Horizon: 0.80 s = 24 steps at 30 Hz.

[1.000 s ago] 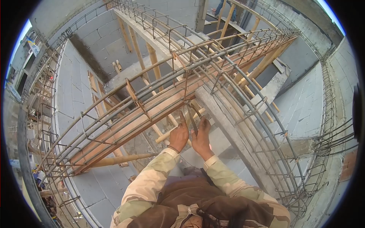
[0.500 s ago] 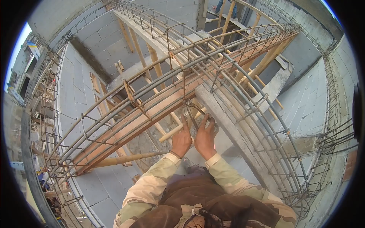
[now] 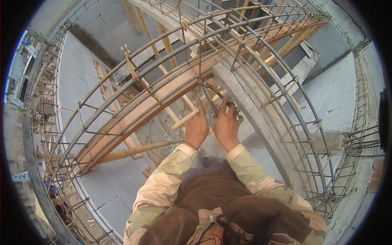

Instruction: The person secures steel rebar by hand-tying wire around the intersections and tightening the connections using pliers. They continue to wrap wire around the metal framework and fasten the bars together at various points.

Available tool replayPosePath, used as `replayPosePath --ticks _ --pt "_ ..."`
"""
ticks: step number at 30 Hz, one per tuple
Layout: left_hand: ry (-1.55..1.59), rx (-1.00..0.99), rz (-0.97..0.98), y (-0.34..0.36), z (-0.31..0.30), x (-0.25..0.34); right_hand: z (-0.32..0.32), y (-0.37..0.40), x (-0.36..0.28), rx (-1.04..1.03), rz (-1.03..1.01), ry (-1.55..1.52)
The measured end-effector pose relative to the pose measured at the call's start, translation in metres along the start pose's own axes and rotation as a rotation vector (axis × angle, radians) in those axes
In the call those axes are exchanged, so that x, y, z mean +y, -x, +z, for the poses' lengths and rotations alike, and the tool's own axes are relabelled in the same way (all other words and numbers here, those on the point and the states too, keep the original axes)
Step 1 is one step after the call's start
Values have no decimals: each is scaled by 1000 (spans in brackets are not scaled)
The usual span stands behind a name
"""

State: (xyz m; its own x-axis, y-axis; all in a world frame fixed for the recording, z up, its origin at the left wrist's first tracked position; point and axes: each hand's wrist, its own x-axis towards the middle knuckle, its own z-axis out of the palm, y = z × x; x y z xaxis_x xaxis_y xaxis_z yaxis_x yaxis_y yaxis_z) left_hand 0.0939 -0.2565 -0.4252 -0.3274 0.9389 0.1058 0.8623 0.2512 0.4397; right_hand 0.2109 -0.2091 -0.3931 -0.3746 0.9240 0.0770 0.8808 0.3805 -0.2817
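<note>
Both my hands are raised to a long rebar cage (image 3: 134, 87) that lies over a wooden formwork board (image 3: 163, 98). Between them is a pair of steel pincers (image 3: 209, 98), its jaws up at a joint where a stirrup crosses a long bar. My left hand (image 3: 197, 127) rests along the left handle with its fingers pointing up. With its fingers somewhat spread, my right hand (image 3: 226, 124) grips the right handle. Camouflage sleeves cover both arms.
A grey concrete beam (image 3: 249, 110) runs diagonally just right of my hands, with more rebar cage (image 3: 310, 122) beyond it. A round wooden pole (image 3: 134, 152) and wooden props (image 3: 165, 45) stand below. Grey block walls (image 3: 77, 81) and a deep drop lie underneath.
My hands and the pincers have risen closer to the cage joint. My right hand's fingers have spread a little. The view has tilted downward.
</note>
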Motion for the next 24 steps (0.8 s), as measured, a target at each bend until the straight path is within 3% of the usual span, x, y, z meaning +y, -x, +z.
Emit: replayPosePath --ticks 2,3,6,8,18,20,21,22,24 --pt "-36 -41 -5 -1 -1 11 4 0 -4 183 -7 303" --pt "-60 -6 28 -1 2 16 4 0 -7 185 -3 305" --pt "-94 10 120 -1 7 18 -5 -2 -10 183 30 271" --pt "-102 -5 183 -1 13 19 -20 -3 -10 24 57 118" --pt "126 -57 -9 8 -1 5 -6 -3 -2 100 -77 8" --pt "356 -19 118 11 9 -20 -13 -9 5 -145 -58 -306" --pt "664 -221 11 14 -4 -23 -16 -13 9 -136 -62 -308" --pt "661 -218 15 18 -3 -29 -18 -16 14 -277 -6 -530" --pt "1434 -396 -239 21 -1 -38 -23 -21 24 -567 108 -973"
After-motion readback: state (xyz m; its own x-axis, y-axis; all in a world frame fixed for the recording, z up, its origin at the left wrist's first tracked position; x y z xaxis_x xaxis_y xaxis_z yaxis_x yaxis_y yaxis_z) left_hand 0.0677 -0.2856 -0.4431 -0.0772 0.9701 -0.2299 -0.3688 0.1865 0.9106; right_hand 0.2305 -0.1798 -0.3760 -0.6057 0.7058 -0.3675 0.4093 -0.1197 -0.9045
